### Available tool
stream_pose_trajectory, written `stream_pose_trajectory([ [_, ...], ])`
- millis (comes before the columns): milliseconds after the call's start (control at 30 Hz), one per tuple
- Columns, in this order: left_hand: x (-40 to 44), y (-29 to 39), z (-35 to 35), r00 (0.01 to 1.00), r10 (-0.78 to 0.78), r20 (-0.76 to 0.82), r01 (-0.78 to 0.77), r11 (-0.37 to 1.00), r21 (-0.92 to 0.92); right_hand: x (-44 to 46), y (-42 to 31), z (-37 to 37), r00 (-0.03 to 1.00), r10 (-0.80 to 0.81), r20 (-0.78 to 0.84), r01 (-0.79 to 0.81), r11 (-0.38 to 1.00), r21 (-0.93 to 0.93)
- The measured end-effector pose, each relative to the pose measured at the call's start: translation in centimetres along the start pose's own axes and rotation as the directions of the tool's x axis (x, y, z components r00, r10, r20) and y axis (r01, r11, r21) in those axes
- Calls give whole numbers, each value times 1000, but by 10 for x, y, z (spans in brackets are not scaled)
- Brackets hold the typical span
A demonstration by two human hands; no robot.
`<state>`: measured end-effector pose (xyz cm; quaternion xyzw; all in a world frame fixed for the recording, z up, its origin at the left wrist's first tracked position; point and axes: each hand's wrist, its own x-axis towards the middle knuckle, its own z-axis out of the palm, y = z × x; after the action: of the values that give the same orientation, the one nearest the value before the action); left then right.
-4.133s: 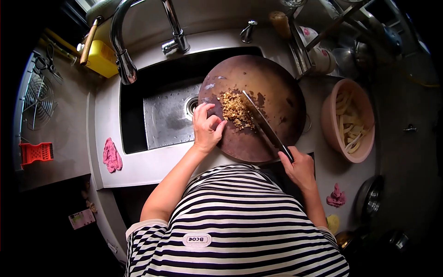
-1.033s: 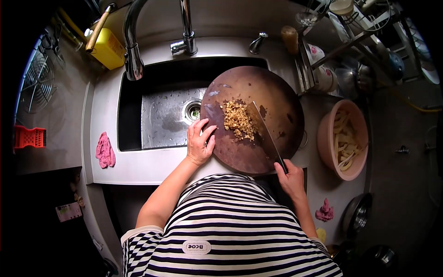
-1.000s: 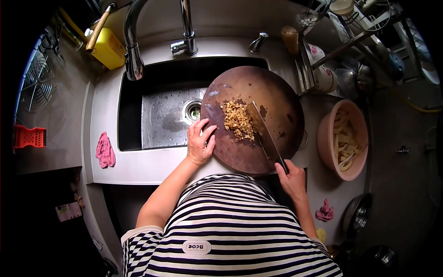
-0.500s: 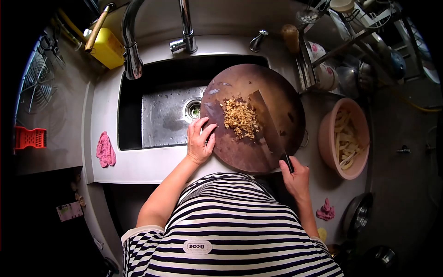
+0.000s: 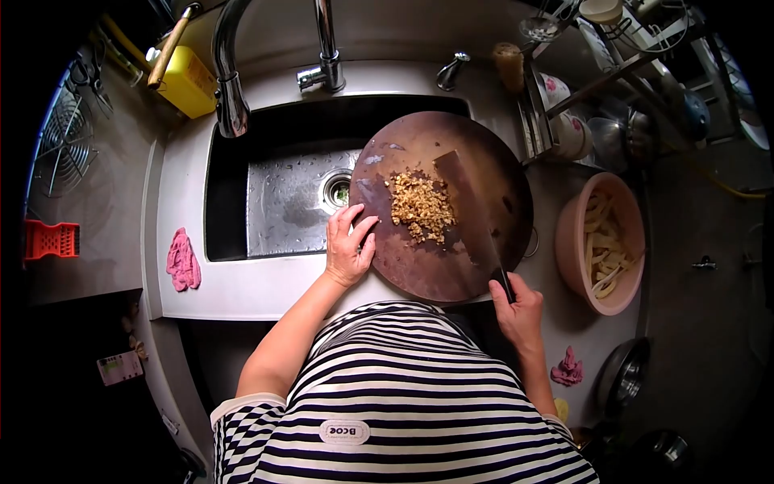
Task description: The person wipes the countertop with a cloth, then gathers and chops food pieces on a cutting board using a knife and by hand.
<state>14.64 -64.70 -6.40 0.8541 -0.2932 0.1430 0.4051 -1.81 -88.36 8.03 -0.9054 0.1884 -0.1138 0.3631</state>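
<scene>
Dark round board (image 5: pixel 411 266): crumbly golden-brown heap (image 5: pixel 422 208); right fingers (image 5: pixel 499 295) clasp cleaver (image 5: pixel 472 214), left fingers (image 5: pixel 344 218) spread.

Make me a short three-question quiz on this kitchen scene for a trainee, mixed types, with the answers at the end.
1. Which hand holds the knife?

2. True or false: the round board overlaps part of the sink.

3. Where is the pink bowl of pale strips?
A) Left of the sink
B) Right of the round board
C) On top of the round board

Key:
1. The right hand.
2. True; it covers the sink's right-hand part.
3. B.
</scene>
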Motion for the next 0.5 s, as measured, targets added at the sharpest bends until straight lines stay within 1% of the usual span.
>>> stream_pose_trajectory([
  [67, 0, 0, 0, 1000, 1, -1, -1, 1000, 0, 2, -8, 2, 999, -33, 28, 33, 999, 17],
  [100, 0, 0, 0, 1000, 1, -2, -1, 1000, 1, 4, -9, 6, 998, -64, 16, 64, 997, 34],
  [200, 0, 0, 0, 1000, 3, 5, -3, 1000, 4, 17, -8, 23, 996, -77, 51, 77, 997, 7],
  [333, 1, 1, -2, 1000, 8, 9, -8, 1000, 11, 32, -13, 42, 992, -112, 60, 117, 989, -92],
  [367, 1, 1, -2, 1000, 9, 7, -9, 1000, 8, 33, -8, 50, 992, -108, 71, 118, 980, -161],
  [467, 1, 1, -3, 1000, 8, 5, -8, 1000, 0, 37, -2, 54, 986, -66, 151, 107, 954, -281],
  [500, 1, 1, -3, 1000, 9, 3, -9, 1000, 3, 37, -7, 50, 986, -44, 160, 86, 961, -264],
])
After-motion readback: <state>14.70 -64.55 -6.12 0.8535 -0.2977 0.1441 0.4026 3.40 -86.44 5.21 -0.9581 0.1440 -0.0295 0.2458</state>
